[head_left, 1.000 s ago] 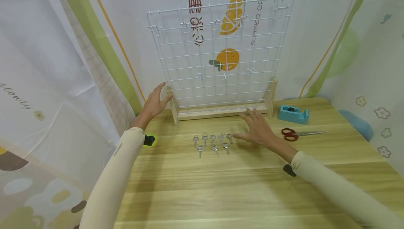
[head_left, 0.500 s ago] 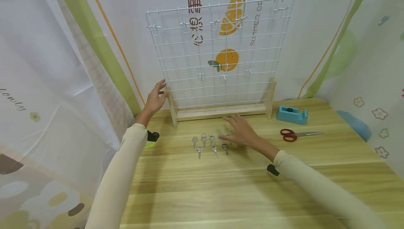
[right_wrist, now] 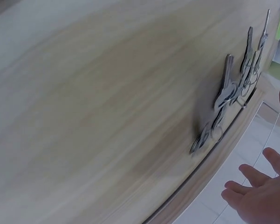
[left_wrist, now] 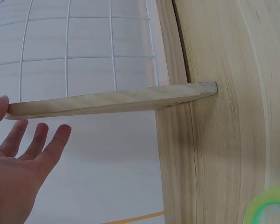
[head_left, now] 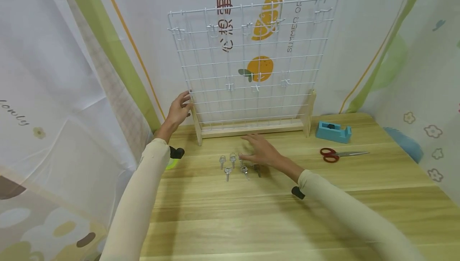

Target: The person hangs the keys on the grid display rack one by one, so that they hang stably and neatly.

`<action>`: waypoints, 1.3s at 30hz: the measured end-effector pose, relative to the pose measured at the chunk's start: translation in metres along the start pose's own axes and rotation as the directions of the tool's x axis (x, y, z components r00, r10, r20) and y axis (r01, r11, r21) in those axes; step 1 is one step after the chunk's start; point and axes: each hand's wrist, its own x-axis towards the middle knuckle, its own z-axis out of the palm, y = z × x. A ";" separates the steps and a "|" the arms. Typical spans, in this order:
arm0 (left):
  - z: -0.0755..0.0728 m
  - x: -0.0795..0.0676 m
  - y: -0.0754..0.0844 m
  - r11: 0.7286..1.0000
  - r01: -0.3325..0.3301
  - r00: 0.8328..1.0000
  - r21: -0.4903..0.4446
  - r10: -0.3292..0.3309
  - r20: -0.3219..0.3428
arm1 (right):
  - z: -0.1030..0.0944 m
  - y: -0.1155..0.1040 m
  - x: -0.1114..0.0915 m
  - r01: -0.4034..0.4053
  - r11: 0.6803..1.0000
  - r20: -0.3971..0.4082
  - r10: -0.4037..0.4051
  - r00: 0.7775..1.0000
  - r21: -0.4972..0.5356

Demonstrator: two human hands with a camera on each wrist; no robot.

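My left hand is at the left wooden post of an upright white wire grid rack. In the left wrist view its thumb touches the post's top end, while the other fingers extend loosely beside it. Palm down, my right hand hovers with spread fingers over the right side of several silver keys. They lie in two rows on the table, some hidden behind that hand. Small rings show on keys in the right wrist view, where the right hand's fingers hold nothing.
Several white hooks hang on the grid. The rack's wooden base runs along the table's back. To the right are a blue tape dispenser and red-handled scissors. A yellow-green roll lies under the left wrist.
My right hand has moved left, from beside the keys to above them. My left hand has come in closer to the rack's left post. The keys stay where they were.
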 end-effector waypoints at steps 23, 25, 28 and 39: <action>-0.007 0.001 0.002 0.987 0.094 0.995 -0.130 -0.089 0.043 | 0.032 -0.033 0.036 0.037 0.992 0.084 -0.048 0.995 0.122; -0.007 0.000 0.002 0.988 0.093 0.995 -0.121 -0.089 0.038 | 0.036 -0.034 0.039 0.053 0.992 0.083 -0.063 0.995 0.117; -0.007 -0.001 0.001 0.990 0.089 0.996 -0.112 -0.087 0.026 | 0.042 -0.035 0.042 0.092 0.991 0.069 -0.099 0.993 0.098; -0.003 -0.002 -0.004 0.992 0.058 0.998 -0.116 -0.057 0.009 | 0.055 -0.034 0.045 0.096 0.991 0.046 -0.100 0.994 0.094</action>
